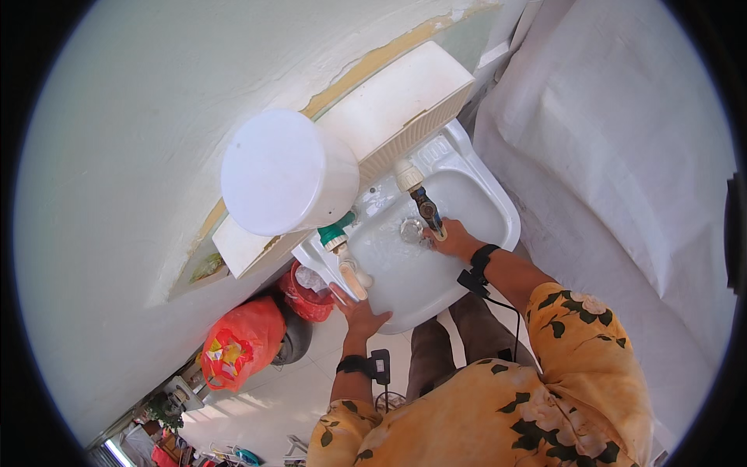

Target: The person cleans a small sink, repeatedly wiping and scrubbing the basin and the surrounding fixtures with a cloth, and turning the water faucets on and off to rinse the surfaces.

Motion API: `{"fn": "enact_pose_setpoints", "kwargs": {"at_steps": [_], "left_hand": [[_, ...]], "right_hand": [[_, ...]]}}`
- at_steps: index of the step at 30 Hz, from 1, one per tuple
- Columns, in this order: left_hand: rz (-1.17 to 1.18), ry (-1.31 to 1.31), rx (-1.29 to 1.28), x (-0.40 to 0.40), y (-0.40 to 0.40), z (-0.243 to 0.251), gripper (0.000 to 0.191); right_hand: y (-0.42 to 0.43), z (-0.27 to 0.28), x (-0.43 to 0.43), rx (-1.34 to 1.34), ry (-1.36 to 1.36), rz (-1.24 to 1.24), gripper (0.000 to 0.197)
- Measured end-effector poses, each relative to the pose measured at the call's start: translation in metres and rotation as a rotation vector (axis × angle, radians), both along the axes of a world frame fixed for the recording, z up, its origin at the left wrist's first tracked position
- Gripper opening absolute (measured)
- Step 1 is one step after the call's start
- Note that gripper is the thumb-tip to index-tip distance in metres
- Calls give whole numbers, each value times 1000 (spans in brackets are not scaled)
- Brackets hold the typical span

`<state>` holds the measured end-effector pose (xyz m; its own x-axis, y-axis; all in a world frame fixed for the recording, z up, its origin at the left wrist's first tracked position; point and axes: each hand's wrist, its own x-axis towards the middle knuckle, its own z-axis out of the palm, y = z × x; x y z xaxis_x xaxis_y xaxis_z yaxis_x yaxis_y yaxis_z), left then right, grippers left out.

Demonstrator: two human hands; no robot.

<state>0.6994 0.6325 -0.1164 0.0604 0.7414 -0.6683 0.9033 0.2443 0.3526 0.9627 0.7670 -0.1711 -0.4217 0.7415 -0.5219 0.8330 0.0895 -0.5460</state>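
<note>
A white ceramic washbasin [385,280] stands before me. My right hand [456,238] is over its basin, at the outlet end of a dark metal tap [428,208] that has a cream lever tip. The tap partly covers those fingers, so their hold is unclear. Just left of them is a shiny round drain [411,230], with wet spots around it. My left hand [360,318] has its fingers spread at the basin's left rim, near the cream plastic tap [352,278] on a green fitting [332,234]. Nothing shows in that hand.
A white lidded bucket [274,172] sits on a cream ledge [397,99] behind the basin. On the left floor are a red bag [242,344], a red bin [306,295] and a dark round container [295,338]. White sheeting [607,175] hangs on the right.
</note>
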Motion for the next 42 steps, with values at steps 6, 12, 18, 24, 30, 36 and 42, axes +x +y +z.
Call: {"fn": "enact_pose_setpoints", "kwargs": {"at_steps": [6,12,18,24,30,36,42], "left_hand": [[34,34,116,-9,-10,-12,94],[-31,102,89,-6,-7,-14,106],[-40,57,29,-2,0,-1,107],[-35,219,-103,13,8,6,106],[18,66,-26,1,1,0,103],[-24,62,179,-1,-1,-10,101],[-50,145,108,-4,-3,-1,104]], "right_hand": [[54,29,20,428,262,-651,27],[115,45,-14,665,-101,-856,24],[96,43,13,388,145,-145,25],[117,47,18,615,112,-152,26],[106,54,27,517,178,37,19],[94,30,17,684,247,-110,34],[72,50,86,448,94,173,37]]}}
